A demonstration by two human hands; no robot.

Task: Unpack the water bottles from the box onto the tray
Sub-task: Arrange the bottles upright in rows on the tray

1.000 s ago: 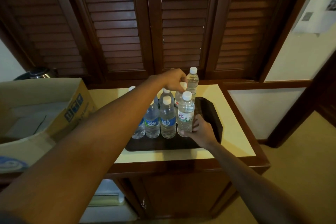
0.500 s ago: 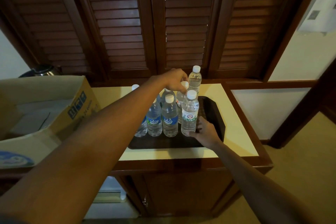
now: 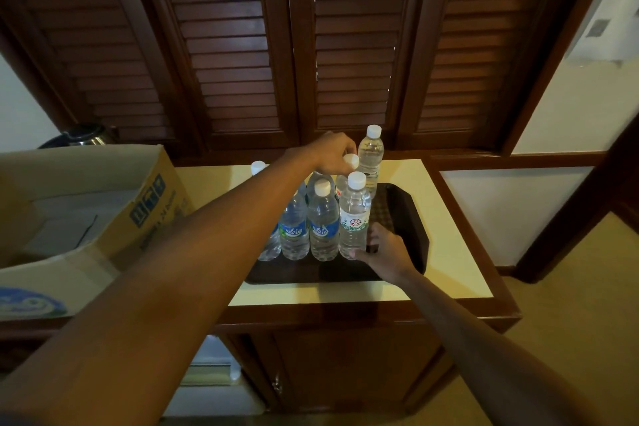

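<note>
Water bottles [image 3: 324, 222] stand upright in a tight cluster on the dark tray [image 3: 404, 218], filling its left and middle part; the tray lies on the cream top of the table [image 3: 449, 218], towards its front edge; the right part of the tray is bare. Front row: two bottles with blue labels, then a bottle with a white and green label [image 3: 354, 218] at the right end; further bottles stand behind them, partly hidden by the left forearm; one taller-looking bottle [image 3: 370, 156] stands at the back, near the far edge of the tray.

Left hand [image 3: 333, 157] reaches over the cluster; its fingers are curled down onto the white cap [image 3: 351, 161] of a bottle in the second row and pinch it. Right hand [image 3: 383, 249] rests on the tray just beside the white and green labelled bottle; thumb and fingers touch its lower part on the right side, loosely bent around the base.

Cardboard box [image 3: 103, 218] sits open beyond the left edge of the table, its flap hanging forward; a dark kettle [image 3: 84, 135] shows behind the box.
</note>
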